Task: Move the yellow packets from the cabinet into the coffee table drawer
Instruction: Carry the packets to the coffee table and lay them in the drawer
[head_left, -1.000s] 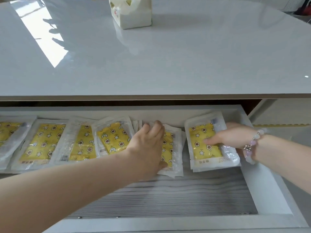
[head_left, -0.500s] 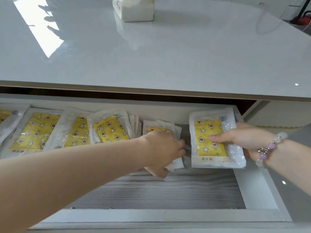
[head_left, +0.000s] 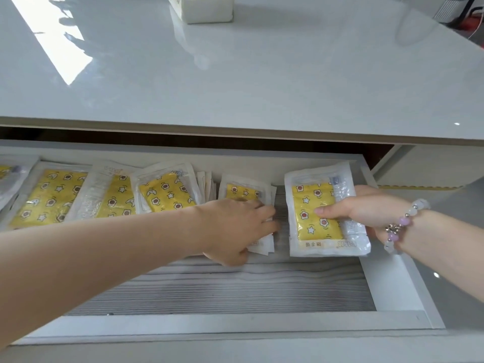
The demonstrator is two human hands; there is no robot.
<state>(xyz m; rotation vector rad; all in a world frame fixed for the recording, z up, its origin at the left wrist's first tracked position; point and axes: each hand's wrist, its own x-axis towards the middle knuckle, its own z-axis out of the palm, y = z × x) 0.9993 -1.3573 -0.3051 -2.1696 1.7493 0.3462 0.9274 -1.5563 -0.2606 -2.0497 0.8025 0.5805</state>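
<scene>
The one I'm handling right now is the rightmost yellow packet (head_left: 318, 213). It lies flat at the right end of the coffee table drawer (head_left: 387, 292), near the side wall. My right hand (head_left: 366, 208) has it pinched, thumb on the yellow face and fingers tucked under the clear edge.

Just left of it, with a strip of drawer floor showing between, there's a small stack of packets (head_left: 242, 191). My left hand (head_left: 235, 226) is over that with the fingers curled round its right edge, so I'd call it a grip too. The hand hides most of the stack though.

Step-wise, I reckon this is the placing and tidying bit: the packets are down in the drawer and both hands are lining them up. The next move, as I see it, is to let go of both and slide the hands out without dragging those slippery wrappers out of line. Then it's back to the cabinet if any are left. The cabinet isn't in the feed, so I can't tell how many remain.

The drawer is pulled out and holds a row along the back. Three overlapping packets (head_left: 115, 195) lie to the left, another one (head_left: 7, 174) is cut off at the frame edge, and a few thin ones (head_left: 208, 184) stand on edge beside the stack.

Above it is the glossy white table top (head_left: 262, 82), with a white bag (head_left: 201, 9) at the far side. There's also a beaded bracelet (head_left: 403, 226) on the right wrist.
</scene>
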